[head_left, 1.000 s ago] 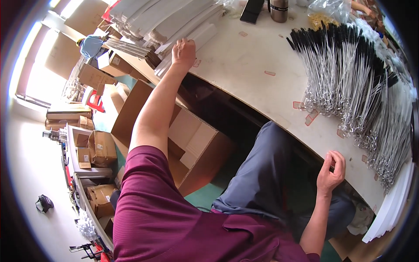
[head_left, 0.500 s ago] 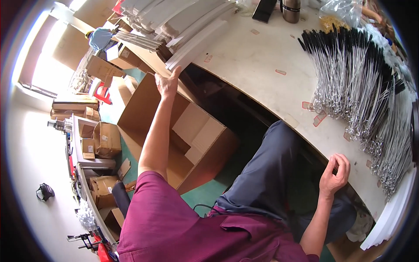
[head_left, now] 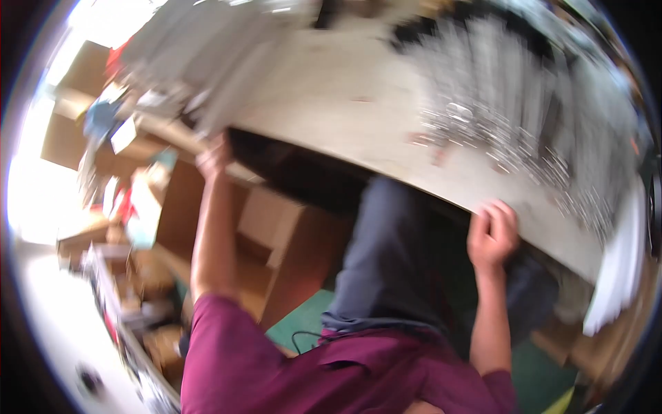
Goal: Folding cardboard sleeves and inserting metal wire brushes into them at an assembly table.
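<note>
My left hand (head_left: 215, 156) is at the left end of the worktable (head_left: 324, 117), over the open cardboard box (head_left: 303, 241). Motion smears its fingers, and whether they touch anything cannot be made out. Close to it on the table lies a stack of long white strips (head_left: 200, 55), also blurred. My right hand (head_left: 493, 233) is by the table's front edge, fingers loosely bent, a gap between thumb and fingers, no object visible in it. Beyond it spreads a big pile of thin wire brushes (head_left: 503, 103) with black bristle ends and looped silvery ends towards me.
More white strips (head_left: 614, 276) hang over the table's right end. At the left are further cardboard boxes (head_left: 162, 348) and a bright window (head_left: 41, 152). My bent leg (head_left: 379, 255) reaches under the table, beside the open box. The floor (head_left: 303, 314) is green.
The view has swung and blurred, so the table and brush pile sit further left. My left hand, thumb stretched out before, is now smeared. My right hand keeps its loose bend.
</note>
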